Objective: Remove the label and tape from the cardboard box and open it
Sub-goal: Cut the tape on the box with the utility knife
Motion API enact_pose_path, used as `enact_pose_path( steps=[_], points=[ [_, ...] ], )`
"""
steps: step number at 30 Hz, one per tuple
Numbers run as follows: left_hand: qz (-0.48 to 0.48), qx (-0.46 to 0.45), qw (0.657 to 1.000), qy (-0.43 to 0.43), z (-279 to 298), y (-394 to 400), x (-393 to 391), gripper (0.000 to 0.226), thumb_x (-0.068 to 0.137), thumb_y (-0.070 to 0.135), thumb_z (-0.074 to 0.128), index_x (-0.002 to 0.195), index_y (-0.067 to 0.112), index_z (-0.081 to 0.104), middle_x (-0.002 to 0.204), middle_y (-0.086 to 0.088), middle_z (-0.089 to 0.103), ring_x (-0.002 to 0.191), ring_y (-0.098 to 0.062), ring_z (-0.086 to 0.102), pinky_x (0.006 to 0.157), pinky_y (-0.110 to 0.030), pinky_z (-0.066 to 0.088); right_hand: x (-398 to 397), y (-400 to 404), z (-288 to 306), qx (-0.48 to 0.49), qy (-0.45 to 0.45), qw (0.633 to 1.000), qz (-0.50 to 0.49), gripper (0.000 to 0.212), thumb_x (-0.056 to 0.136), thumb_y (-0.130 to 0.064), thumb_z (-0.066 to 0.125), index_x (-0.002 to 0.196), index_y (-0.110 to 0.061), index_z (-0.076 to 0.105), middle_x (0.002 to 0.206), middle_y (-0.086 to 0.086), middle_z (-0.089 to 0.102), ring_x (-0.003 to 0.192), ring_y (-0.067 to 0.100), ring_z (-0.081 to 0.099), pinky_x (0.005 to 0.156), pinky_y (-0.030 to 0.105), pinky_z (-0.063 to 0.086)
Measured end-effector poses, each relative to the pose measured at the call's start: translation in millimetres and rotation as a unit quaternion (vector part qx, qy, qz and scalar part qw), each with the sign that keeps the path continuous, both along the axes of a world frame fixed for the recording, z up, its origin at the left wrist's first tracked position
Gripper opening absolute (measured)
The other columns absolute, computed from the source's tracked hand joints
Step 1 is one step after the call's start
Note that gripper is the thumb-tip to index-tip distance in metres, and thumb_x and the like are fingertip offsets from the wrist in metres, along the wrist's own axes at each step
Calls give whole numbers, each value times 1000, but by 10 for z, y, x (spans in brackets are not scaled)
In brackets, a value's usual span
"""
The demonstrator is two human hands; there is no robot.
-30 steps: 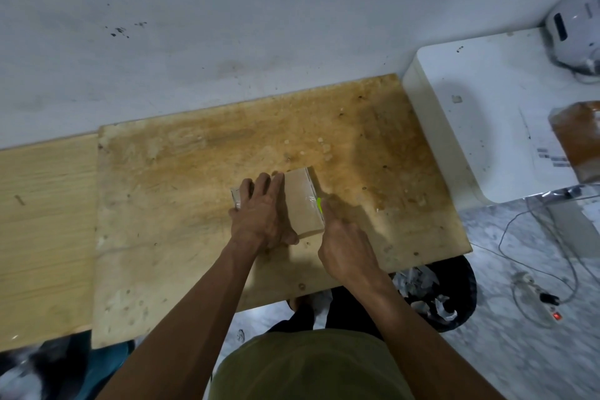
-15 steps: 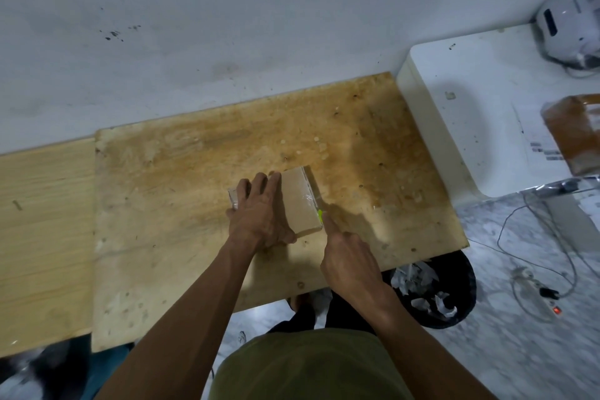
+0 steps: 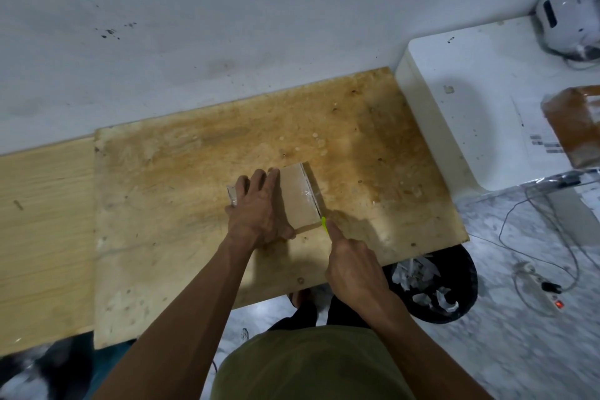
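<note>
Two bare hands work at a small cardboard box (image 3: 297, 196), which lies flat near the middle of the stained wooden worktop (image 3: 181, 172). Left of the box, a paler wood panel (image 3: 42, 237) adjoins the worktop. The left hand (image 3: 259, 211) lies over the box's left half, fingers spread and pressing down, thumb against its near edge. Clear tape (image 3: 310, 187) runs along the box's right edge. At the box's near right corner, the right hand (image 3: 352, 265) has its grip closed round a yellow-green cutter (image 3: 324, 223), index finger laid along it, tip at the taped edge. Right of the box and below the worktop's edge stands a black bin (image 3: 454, 289) with crumpled scraps. Further right stands a white cabinet (image 3: 454, 127).
</note>
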State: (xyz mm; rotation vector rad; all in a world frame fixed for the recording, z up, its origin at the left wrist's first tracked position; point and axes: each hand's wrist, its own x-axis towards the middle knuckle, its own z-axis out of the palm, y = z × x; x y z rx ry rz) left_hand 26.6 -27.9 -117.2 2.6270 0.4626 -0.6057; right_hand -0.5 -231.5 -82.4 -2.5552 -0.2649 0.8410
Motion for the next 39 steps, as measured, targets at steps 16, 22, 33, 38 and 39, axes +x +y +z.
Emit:
enact_pose_path(
  steps=[16,22,33,38,39],
  points=[
    [-11,1,1000,4,-8,6,-12,137,41,54,89,149,37,6,148,9,15,141,-27,7,92,-69,42,-8,-99,93,21,11,1000,19,78,87,-2,43,153,-31,14,75,2,55,64,20,50,62,33,45],
    [-10,-1,1000,3,2,2,-14,136,44,53,89,150,37,5,151,8,13,142,-27,5,97,-67,38,199,-123,257,84,-60,993,-63,51,97,-17,45,145,-29,34,68,-1,54,60,21,56,58,29,44],
    [12,-37,999,-7,-62,47,-99,144,42,59,90,154,34,3,163,10,-3,150,-22,-13,108,-72,17,1255,651,-98,81,-74,992,-64,42,94,-45,54,101,-5,60,93,16,64,87,36,61,64,29,34],
    [102,-73,990,-59,-107,25,-260,140,41,72,82,153,34,8,164,5,-5,149,-25,-15,113,-67,8,1513,913,-252,99,-13,995,14,25,84,-30,73,80,-12,56,81,8,61,74,26,57,62,27,35],
    [135,-63,985,-85,-106,5,-316,138,41,79,76,153,32,10,164,0,0,150,-27,-9,116,-63,9,1530,942,-273,98,-17,994,36,22,83,-26,73,79,-14,55,80,8,60,73,26,57,62,28,36]
  ],
)
